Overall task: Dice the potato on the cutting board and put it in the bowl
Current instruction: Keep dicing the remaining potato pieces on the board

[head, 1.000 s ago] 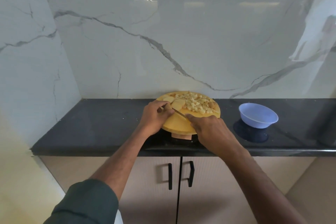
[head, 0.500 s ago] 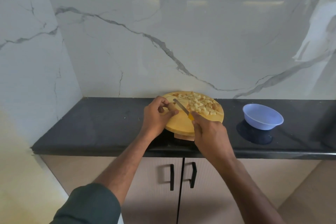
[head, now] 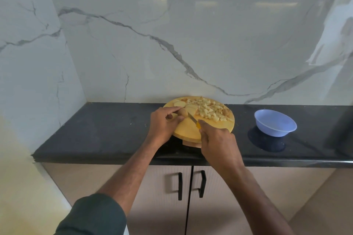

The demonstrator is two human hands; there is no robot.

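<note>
Left hand (head: 164,122) pinches the potato end (head: 183,112) steady on the cutting board (head: 188,130); right hand (head: 217,139) grips the knife (head: 192,118) for slicing. Dice (head: 207,110) piled far; bowl (head: 275,125) waits right.

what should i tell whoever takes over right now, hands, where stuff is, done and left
Left hand: fingers hold a potato piece on the cutting board.
Right hand: grips the knife, blade beside that piece.
Diced potato is piled on the board's far right; a few slices lie at its far left.
Bowl sits to the right on the counter, holding no potato.
Done: most dicing.
Left: dice the held piece and slices, move everything into the bowl.
</note>
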